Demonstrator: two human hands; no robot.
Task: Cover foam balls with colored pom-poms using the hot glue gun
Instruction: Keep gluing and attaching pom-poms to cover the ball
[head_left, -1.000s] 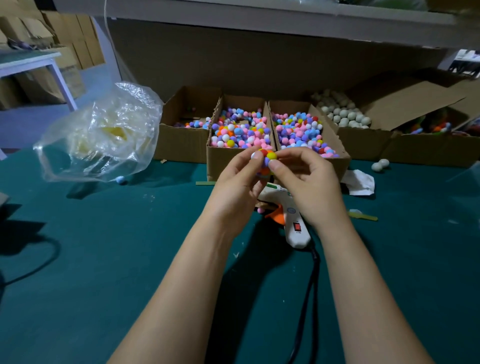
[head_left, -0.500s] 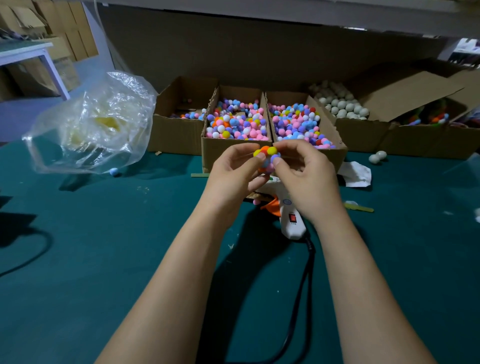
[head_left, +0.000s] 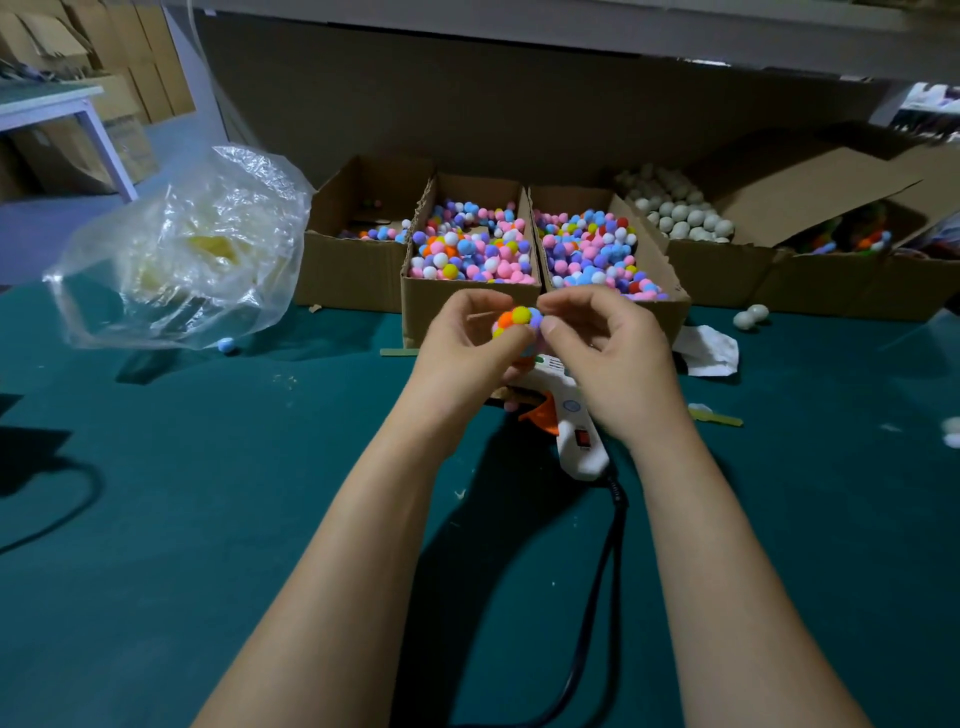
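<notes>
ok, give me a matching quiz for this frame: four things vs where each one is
1 glue gun
2 covered ball
3 plastic bag
4 plain foam balls

A in a cardboard box, back right
B held between left hand and right hand
C lying on the table below the hands
D on the table's left side

Pairs: 1-C, 2-B, 3-D, 4-A

Glue gun (head_left: 571, 415) lies before boxes (head_left: 470, 291), apparently under hands.

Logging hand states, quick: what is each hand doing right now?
Left hand: holding the pom-pom ball.
Right hand: pinching the same ball.
</notes>
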